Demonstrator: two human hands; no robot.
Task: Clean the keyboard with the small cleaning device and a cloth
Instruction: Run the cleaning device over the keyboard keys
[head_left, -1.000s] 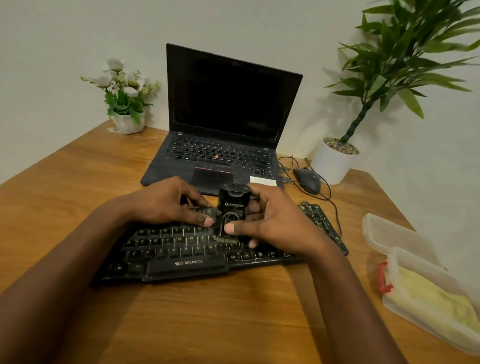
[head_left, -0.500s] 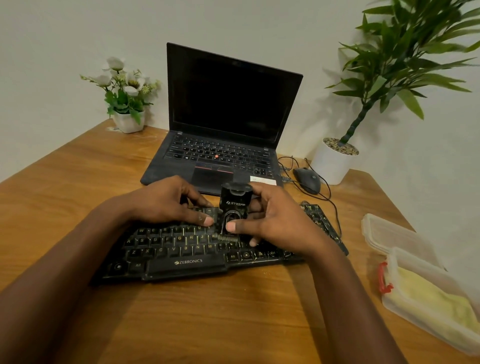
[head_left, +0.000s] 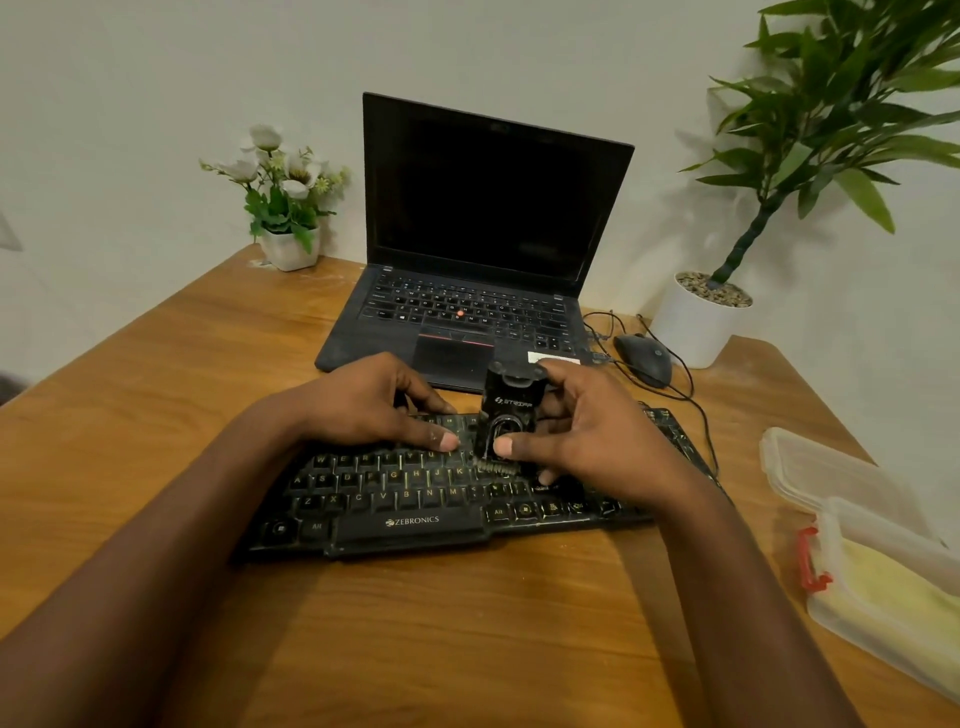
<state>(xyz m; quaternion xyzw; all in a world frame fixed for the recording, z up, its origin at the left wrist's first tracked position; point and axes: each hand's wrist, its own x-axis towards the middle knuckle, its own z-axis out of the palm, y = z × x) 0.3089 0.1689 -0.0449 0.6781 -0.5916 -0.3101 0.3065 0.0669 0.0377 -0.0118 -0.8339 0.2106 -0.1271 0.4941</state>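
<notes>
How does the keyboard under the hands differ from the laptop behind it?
The keyboard lies flat and askew, the cleaning device standing on it; the laptop stands open, screen dark, untouched. The keyboard's letters look yellowish; the laptop's look white. Both are black and sit on the wooden table.

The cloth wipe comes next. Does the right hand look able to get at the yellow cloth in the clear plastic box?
Probably yes, once freed: the right hand grips the small black cleaning device. The yellow cloth lies in the clear plastic box on that side, seemingly uncovered.
</notes>
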